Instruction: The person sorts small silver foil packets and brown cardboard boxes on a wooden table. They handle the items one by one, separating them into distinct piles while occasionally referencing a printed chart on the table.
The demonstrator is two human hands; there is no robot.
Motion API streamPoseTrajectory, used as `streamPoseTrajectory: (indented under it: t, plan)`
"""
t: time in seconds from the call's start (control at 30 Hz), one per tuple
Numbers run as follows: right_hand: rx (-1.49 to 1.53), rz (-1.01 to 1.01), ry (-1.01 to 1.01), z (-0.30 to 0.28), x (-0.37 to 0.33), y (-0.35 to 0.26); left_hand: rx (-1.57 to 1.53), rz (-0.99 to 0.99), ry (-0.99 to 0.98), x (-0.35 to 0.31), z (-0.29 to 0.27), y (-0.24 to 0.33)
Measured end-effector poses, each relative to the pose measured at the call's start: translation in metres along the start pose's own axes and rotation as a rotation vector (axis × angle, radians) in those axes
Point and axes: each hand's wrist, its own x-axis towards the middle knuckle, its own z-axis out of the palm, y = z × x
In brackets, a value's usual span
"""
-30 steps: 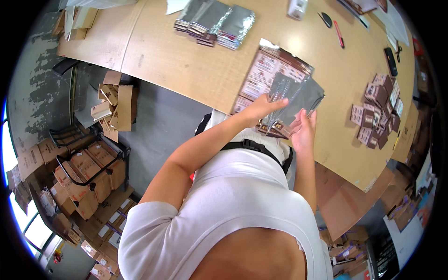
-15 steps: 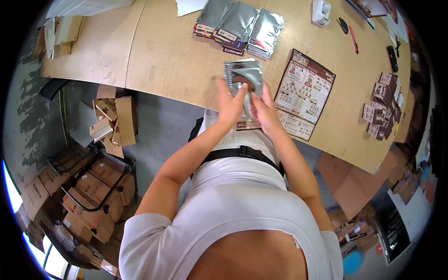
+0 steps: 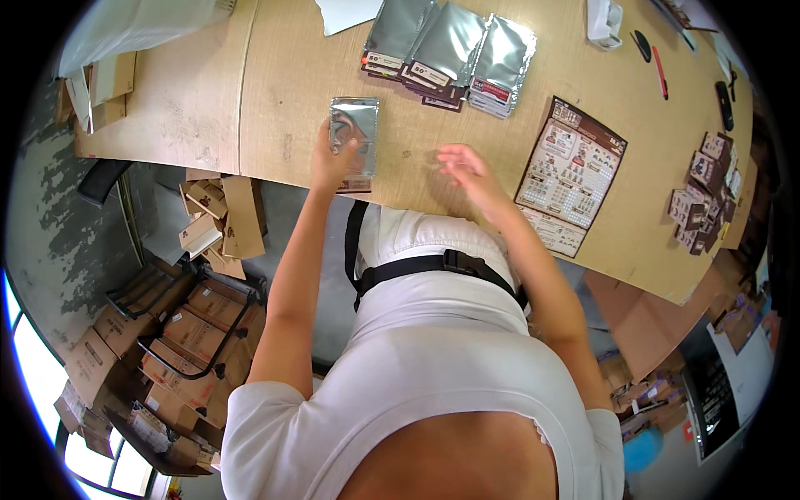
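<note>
My left hand (image 3: pixel 333 162) grips a silver foil packet (image 3: pixel 360 125) by its left side, with the thumb on top, over the table's front edge. A brown strip shows at the packet's lower end. My right hand (image 3: pixel 471 173) is off to the right over the tabletop, its fingers apart and nothing in it. Beyond both hands lie stacks of similar silver packets (image 3: pixel 446 46) with brown and pale labels at their near ends. To the right of my right hand is a brown and white printed sheet (image 3: pixel 575 171).
Small brown printed boxes (image 3: pixel 704 187) lie at the table's right side. A white tape dispenser (image 3: pixel 603 23), a red pen (image 3: pixel 660 73) and a black cutter (image 3: pixel 723 106) are at the far right. Left of me stand an open carton (image 3: pixel 242 217) and a cart loaded with boxes (image 3: pixel 196 329).
My hands have come apart. The left has carried the packet leftward; the right has let go of it and opened. The view has shifted slightly.
</note>
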Motion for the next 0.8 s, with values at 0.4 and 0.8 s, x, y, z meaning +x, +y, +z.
streamPoseTrajectory:
  t: [0.4,0.8]
  plan:
    - [0.17,0.189,0.288,-0.053,-0.012,0.033,0.419,-0.086,0.182,-0.002,0.013,0.036]
    - [0.215,0.205,0.37,-0.058,-0.014,0.033,0.38,0.217,0.287,0.043,0.021,0.088]
